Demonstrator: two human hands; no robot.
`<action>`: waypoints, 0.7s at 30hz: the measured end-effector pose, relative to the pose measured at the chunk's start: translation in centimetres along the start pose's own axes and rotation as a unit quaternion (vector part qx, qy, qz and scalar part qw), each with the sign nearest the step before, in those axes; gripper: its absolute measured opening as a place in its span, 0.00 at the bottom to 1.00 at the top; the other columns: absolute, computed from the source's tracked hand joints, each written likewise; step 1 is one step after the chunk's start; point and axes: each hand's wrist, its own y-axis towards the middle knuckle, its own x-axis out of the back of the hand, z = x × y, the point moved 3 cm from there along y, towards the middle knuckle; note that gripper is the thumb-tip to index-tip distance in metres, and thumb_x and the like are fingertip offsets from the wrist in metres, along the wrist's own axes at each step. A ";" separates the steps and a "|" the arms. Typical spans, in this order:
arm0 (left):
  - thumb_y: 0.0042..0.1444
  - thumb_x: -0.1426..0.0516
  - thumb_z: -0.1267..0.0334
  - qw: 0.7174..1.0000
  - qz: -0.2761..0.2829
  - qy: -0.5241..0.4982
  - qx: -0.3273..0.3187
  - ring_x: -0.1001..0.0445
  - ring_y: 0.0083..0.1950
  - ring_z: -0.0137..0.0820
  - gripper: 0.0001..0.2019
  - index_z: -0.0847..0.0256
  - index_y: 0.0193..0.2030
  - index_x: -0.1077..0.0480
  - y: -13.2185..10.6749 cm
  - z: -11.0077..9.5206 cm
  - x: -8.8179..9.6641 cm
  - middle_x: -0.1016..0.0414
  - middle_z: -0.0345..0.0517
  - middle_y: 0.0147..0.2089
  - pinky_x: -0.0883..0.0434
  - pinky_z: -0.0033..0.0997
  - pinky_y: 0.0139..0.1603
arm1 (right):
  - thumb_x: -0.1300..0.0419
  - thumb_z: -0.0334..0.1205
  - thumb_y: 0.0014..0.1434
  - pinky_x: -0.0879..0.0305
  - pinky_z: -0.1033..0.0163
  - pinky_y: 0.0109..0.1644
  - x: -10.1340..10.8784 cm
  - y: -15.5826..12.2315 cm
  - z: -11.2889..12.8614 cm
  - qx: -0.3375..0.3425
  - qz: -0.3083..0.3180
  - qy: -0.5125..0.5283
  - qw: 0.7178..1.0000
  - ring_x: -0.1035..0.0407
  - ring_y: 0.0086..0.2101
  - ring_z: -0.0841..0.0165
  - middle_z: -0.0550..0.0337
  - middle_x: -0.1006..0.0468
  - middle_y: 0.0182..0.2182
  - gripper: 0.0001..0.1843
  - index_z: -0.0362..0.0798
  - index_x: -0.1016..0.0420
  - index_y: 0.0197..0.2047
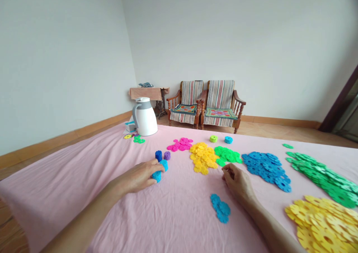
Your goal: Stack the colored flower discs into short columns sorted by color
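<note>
The left hand (143,174) is touching blue stacks (157,177) on the counter (181,212), the right hand (237,181) is showing curled fingers, neither grip's hold being clear, with yellow discs (203,157) lying between and a jug (147,120) beyond.

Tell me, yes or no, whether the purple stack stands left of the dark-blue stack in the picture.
No, the purple stack stands just to the right of the dark-blue stack.
</note>
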 end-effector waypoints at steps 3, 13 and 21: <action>0.49 0.49 0.72 1.000 -0.005 -0.002 -0.010 0.33 0.40 0.31 0.17 0.55 0.46 0.33 0.0 0.1 -0.1 0.34 0.42 0.41 0.39 0.27 0.41 | 0.53 0.40 0.51 0.42 0.65 0.29 0.1 -0.1 0.1 0.000 -0.001 -0.002 1.000 0.30 0.26 0.67 0.60 0.22 0.24 0.12 0.48 0.30 0.34; 0.49 0.49 0.73 1.000 -0.012 0.001 -0.020 0.33 0.41 0.32 0.13 0.58 0.40 0.32 0.2 -0.1 -0.2 0.33 0.43 0.40 0.39 0.27 0.42 | 0.53 0.40 0.51 0.42 0.65 0.29 0.0 0.0 0.0 0.004 -0.002 0.005 1.000 0.30 0.26 0.66 0.59 0.22 0.24 0.12 0.48 0.30 0.34; 0.49 0.45 0.69 0.999 -0.033 0.030 0.022 0.31 0.38 0.31 0.16 0.54 0.45 0.32 -0.4 -0.7 0.5 0.33 0.42 0.41 0.38 0.26 0.38 | 0.52 0.41 0.51 0.42 0.66 0.28 0.0 0.0 0.2 0.002 -0.006 0.015 1.000 0.30 0.24 0.67 0.61 0.23 0.23 0.11 0.49 0.30 0.33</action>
